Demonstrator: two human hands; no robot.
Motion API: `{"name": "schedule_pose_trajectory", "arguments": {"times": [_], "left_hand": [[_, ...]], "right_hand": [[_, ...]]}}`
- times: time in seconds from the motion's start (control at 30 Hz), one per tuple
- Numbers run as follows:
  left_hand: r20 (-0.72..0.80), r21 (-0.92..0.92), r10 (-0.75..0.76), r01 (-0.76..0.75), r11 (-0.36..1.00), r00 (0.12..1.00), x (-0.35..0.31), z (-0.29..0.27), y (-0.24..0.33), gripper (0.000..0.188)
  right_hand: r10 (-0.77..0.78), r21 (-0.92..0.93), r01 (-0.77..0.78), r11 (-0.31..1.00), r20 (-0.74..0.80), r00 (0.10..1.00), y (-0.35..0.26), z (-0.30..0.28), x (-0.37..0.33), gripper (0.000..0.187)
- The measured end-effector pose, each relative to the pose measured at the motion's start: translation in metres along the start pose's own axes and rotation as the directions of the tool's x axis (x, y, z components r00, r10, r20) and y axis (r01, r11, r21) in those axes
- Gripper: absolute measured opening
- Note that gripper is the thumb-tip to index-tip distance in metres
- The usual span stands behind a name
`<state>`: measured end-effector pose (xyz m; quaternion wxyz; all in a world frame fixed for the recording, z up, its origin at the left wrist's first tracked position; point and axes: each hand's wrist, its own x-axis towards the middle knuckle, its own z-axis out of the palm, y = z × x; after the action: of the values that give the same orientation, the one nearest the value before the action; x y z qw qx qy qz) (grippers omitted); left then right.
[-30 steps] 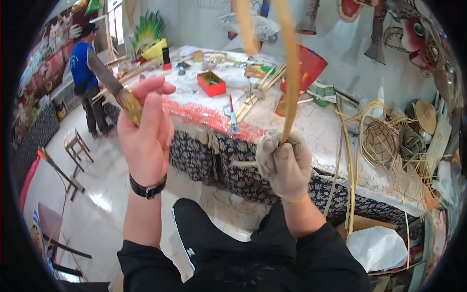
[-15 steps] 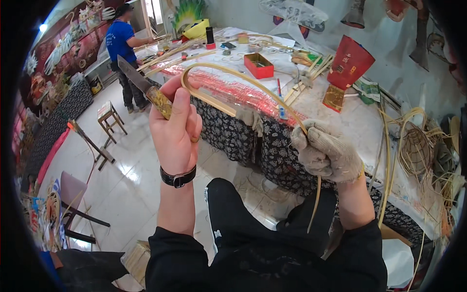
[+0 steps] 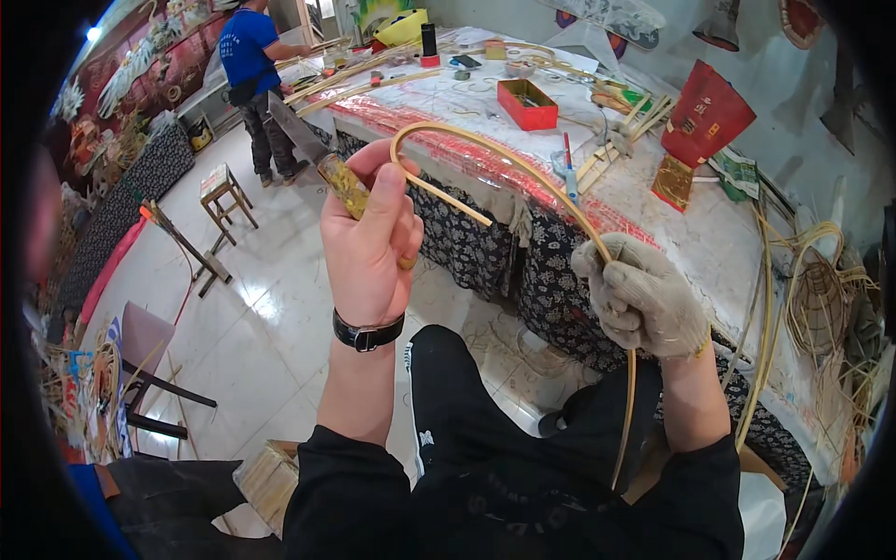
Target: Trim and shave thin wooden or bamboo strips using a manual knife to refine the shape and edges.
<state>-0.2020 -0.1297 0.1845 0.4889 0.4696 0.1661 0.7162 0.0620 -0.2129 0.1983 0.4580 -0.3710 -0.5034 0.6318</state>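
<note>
A thin bamboo strip (image 3: pixel 536 174) arches between my hands, its far end curled back in a tight loop. My bare left hand (image 3: pixel 367 245) is closed round the yellow-brown handle of a knife (image 3: pixel 298 131), whose blade points up and left. That hand's thumb and forefinger also meet the strip at its curl, and a short straight end sticks out past them to the right. My right hand (image 3: pixel 648 297), in a knitted work glove, grips the strip farther along. Below the glove the rest of the strip hangs toward my leg.
A long worktable (image 3: pixel 695 229) with patterned cloth carries a red box (image 3: pixel 527 105), bamboo strips and a red paper piece (image 3: pixel 707 110). Coiled strips (image 3: pixel 814 289) lie at right. A person in blue (image 3: pixel 246 47) stands far left near a stool (image 3: pixel 227 194). Another person's dark-clothed leg (image 3: pixel 173 499) shows lower left.
Both hands and the strip have shifted slightly right in view, as has the whole scene. The strip's short end now slants down more steeply. Both grips stay closed.
</note>
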Motion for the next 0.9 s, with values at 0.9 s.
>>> {"name": "schedule_pose_trajectory", "arguments": {"times": [0.9], "left_hand": [[0.561,0.187,-0.799,0.907,0.377,0.216,-0.137,0.065,-0.261,0.030]], "right_hand": [[-0.327,-0.589,-0.345,0.731,-0.746,0.579,0.072,-0.314,0.111,0.027]]}}
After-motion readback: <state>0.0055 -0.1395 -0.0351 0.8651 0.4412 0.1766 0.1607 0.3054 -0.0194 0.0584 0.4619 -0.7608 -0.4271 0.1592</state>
